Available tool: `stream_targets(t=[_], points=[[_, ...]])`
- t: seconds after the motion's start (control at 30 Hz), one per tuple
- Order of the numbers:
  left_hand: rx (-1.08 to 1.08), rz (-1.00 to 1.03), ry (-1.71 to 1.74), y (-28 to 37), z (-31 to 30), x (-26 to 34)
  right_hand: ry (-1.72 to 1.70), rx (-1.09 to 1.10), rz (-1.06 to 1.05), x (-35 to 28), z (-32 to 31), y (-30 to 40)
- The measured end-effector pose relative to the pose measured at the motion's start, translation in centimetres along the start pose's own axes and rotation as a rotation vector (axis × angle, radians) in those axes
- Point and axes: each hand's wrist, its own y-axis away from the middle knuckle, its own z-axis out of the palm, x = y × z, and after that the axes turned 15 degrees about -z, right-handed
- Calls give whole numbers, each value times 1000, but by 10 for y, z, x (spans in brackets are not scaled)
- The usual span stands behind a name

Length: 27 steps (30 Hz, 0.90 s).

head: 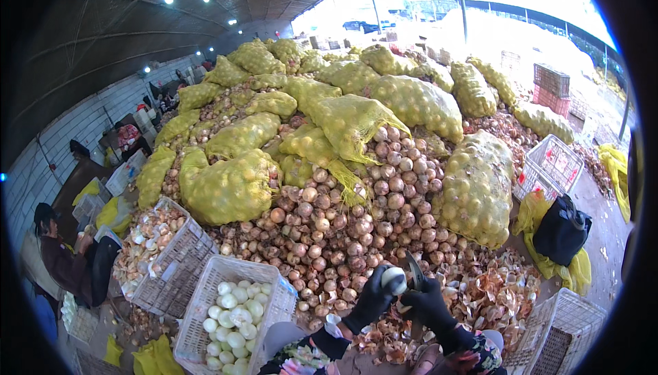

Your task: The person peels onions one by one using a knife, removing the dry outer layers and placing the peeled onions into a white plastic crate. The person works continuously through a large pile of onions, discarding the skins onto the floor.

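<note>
My left hand point(376, 295), in a black glove, grips a pale peeled onion point(394, 280) at the lower centre. Close to its right, my right hand point(425, 303), also gloved in black, holds a knife whose dark blade point(414, 268) points up beside the onion. Beyond both hands lies a heap of unpeeled onions point(354, 251). Loose onion skins point(493, 285) are piled to the right and below the hands. At lower left, a white plastic crate point(205, 292) holds many peeled onions point(237, 318).
Yellow mesh sacks of onions point(231, 185) cover the heap. A crate of skins point(177, 272) stands left, beside a seated person point(67, 267). An upright crate point(565, 318) stands lower right. A black bag point(562, 231) rests on yellow mesh, near a tilted white crate point(550, 164).
</note>
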Motion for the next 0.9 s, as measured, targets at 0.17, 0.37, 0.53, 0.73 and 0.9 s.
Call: stream_targets(t=[0.17,0.37,0.53,0.73,0.9], points=[[-176,-120,379,-5,-8,-16,101,-147,-95,-26,-3,1],[-47,235,-92,-3,18,-1,92,-98,-176,-23,3,-3],[85,260,14,-13,27,3,42,-63,-280,-28,7,-5],[-81,264,543,23,9,16,122,-127,-413,-49,42,10],[-107,5,864,80,-57,12,282,-367,-329,-56,103,17]])
